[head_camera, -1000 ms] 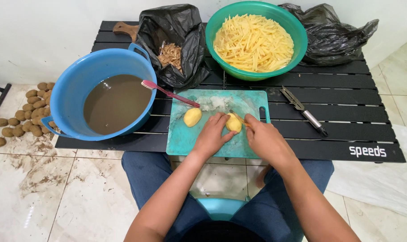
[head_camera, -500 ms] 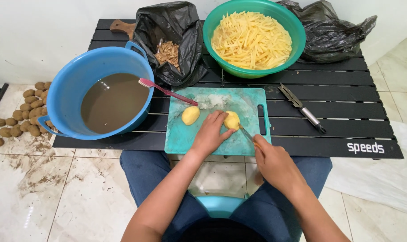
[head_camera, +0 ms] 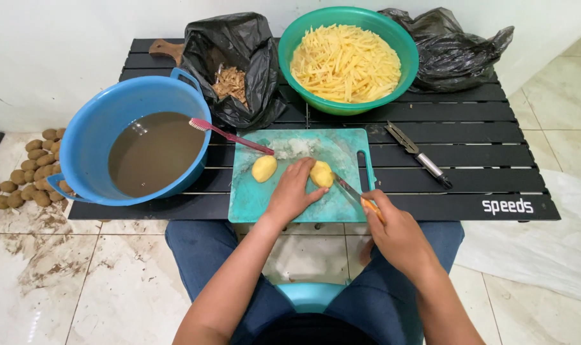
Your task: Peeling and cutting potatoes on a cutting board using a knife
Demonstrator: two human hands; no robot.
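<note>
Head view, centre of frame: peeled pale-yellow potato (head_camera: 322, 173) on wet turquoise plastic cutting board (head_camera: 265, 195), pinned from its left by left hand (head_camera: 291, 193), fingers curled over it. Right hand (head_camera: 399, 233), lower right of centre, fingers clamped on orange-handled knife (head_camera: 356, 195), blade tip touching potato's right side. Likely firm, dense, slick with starch; prone to roll, so best gripped across the rounded top, fingertips tucked back. Second peeled yellow potato (head_camera: 264, 168) just left, apart from the hand.

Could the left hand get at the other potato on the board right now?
Probably yes: the left hand holds one potato, and the other potato lies just beside it on the board, nothing between.
</note>
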